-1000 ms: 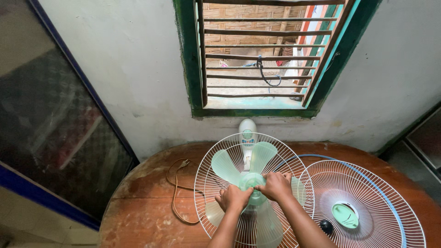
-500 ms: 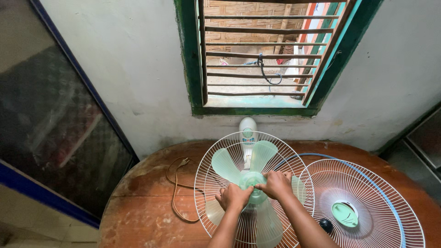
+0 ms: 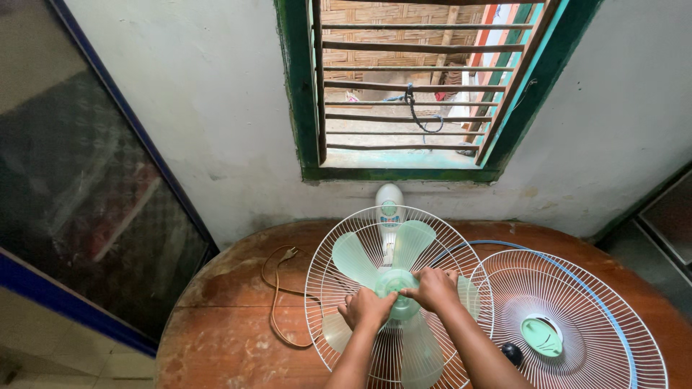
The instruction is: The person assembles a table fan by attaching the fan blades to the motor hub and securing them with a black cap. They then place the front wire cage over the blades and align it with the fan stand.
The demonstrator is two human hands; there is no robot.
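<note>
A fan lies face up on a round wooden table (image 3: 223,288). Its white wire rear guard (image 3: 324,277) cradles pale green translucent blades (image 3: 353,259) around a green hub (image 3: 393,282). My left hand (image 3: 366,310) grips the hub from the near left side. My right hand (image 3: 432,288) is closed over the hub from the right, fingers on its top. Both forearms reach in from the bottom edge. The fan's white stand with buttons (image 3: 389,205) points toward the wall.
The detached front guard (image 3: 577,302), white wire with a blue rim and green centre disc, lies at the right. A small black knob (image 3: 512,354) sits beside it. A brown power cord (image 3: 277,295) loops at the left. A barred green-framed window (image 3: 411,86) is ahead.
</note>
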